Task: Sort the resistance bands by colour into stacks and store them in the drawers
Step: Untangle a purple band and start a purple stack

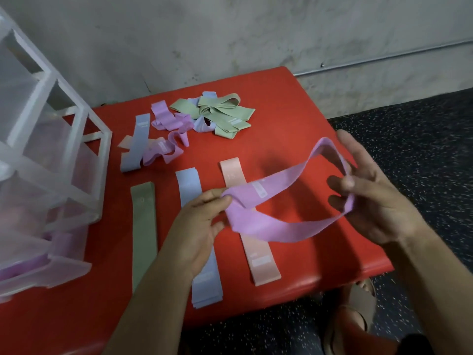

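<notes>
matt woven cloth purple band; glossy smooth red tabletop; frosted translucent plastic drawers.

Drawer unit stands on the table; just right of it are three flat stacks, with a tangled heap right-behind it.

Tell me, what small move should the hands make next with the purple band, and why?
Probably pull the purple band straight and flat: it hangs as an open, twisted loop between the left hand and right hand, while the green stack, blue stack and pink stack lie flat on the table.
</notes>
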